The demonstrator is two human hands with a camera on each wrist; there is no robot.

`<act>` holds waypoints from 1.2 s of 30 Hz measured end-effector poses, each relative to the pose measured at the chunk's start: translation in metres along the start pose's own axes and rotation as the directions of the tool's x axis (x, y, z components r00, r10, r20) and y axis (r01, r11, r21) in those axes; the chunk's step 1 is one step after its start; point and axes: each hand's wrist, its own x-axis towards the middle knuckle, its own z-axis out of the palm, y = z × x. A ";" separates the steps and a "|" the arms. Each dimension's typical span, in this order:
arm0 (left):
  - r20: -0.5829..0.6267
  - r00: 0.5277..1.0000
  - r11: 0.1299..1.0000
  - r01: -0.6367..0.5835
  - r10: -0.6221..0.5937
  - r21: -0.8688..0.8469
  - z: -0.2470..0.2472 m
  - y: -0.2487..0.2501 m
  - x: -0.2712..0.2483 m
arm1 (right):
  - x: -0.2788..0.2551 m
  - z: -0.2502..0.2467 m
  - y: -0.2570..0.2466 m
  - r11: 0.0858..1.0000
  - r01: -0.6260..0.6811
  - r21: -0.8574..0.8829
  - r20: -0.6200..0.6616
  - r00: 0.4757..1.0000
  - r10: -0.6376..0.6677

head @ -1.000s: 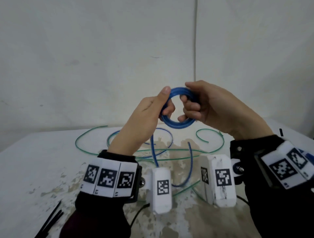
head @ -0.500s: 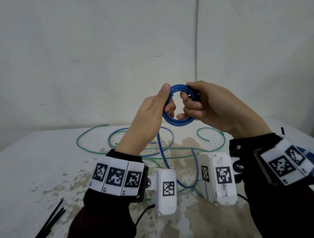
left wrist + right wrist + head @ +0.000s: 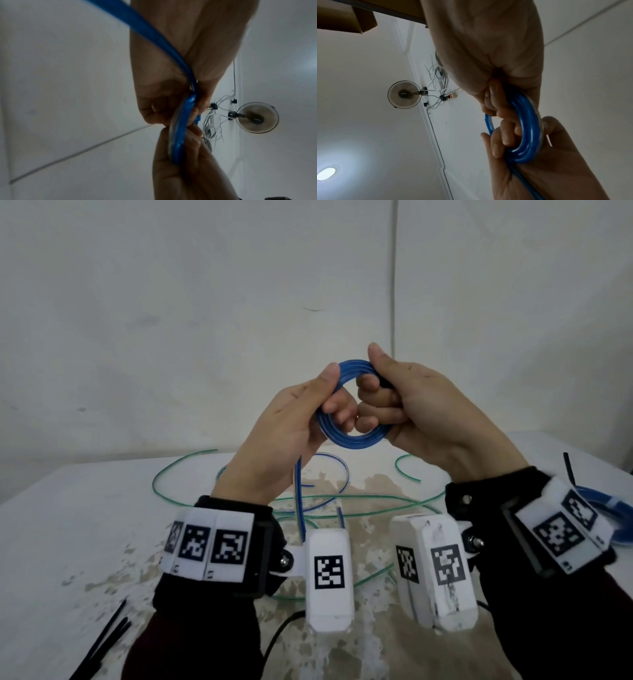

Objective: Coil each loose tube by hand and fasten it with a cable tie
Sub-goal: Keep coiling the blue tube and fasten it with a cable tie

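While both hands pinch the blue coil [image 3: 352, 436] so loops don't spring apart, L hand [image 3: 291, 426] fingers feed tail, R hand [image 3: 424, 412] fingers clamp top.

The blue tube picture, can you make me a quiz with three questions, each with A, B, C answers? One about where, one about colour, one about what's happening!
1. Where are the black cable ties?
A. Table's near left
B. Round the coil
C. In the right hand

2. What colour is the long loose tube on the table?
A. Red
B. Green
C. Yellow

3. How is the blue coil held?
A. Lying on the table
B. Left hand only
C. Both hands

Answers: A, the black cable ties lie on the table. B, the long loose tube is green. C, left hand and right hand grip the blue coil in the air.
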 end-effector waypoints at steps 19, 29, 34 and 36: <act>0.103 0.990 0.808 0.021 -0.100 0.589 -0.002 0.030 -0.017 | -0.007 -0.007 -0.003 0.949 -0.125 -0.288 0.185 0.966 0.183; -0.047 0.998 0.906 0.056 -0.040 0.420 -0.002 0.024 -0.010 | -0.007 0.002 -0.001 0.974 -0.014 -0.228 0.169 0.984 0.054; -0.090 0.996 0.934 0.043 -0.011 0.355 -0.006 0.019 -0.008 | -0.002 -0.001 0.000 0.993 -0.026 -0.113 0.114 0.993 0.039; -0.067 0.998 0.913 0.010 0.019 0.407 -0.008 0.019 -0.009 | -0.003 -0.003 -0.001 0.992 -0.062 -0.112 0.112 0.991 0.075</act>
